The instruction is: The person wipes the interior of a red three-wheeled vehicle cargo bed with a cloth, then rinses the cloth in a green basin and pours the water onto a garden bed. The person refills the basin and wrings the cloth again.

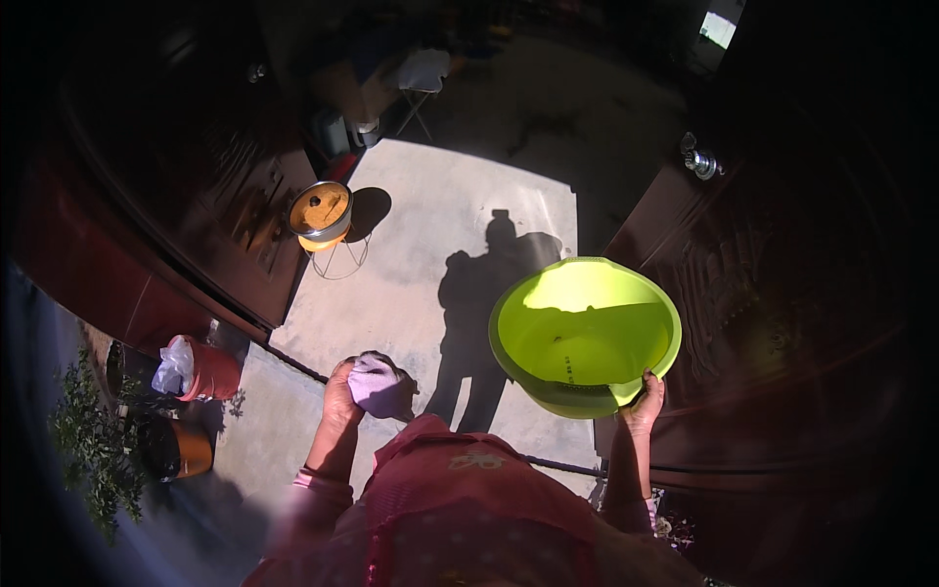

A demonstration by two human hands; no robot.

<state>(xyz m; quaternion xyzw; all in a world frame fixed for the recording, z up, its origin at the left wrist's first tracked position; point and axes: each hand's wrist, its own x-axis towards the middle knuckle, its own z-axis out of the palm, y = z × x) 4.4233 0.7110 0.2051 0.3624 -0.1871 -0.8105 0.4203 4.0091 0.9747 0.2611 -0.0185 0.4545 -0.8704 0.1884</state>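
My right hand (643,403) grips the near right rim of a large lime-green plastic basin (587,338), held out in front of me on the right. Sunlight falls on part of its inside and shadow covers the rest; a small dark speck shows in it. Bunched in my left hand (340,396) is a pale purple cloth (380,384), left of my body. The fingers of both hands are partly hidden by what they hold.
Dark red double doors (245,205) stand at both sides, the right one with a metal knob (700,161). A pot (320,210) of orange stuff sits on a wire stand. A red bucket (210,370), an orange planter (186,450) and a leafy plant (93,440) are at left.
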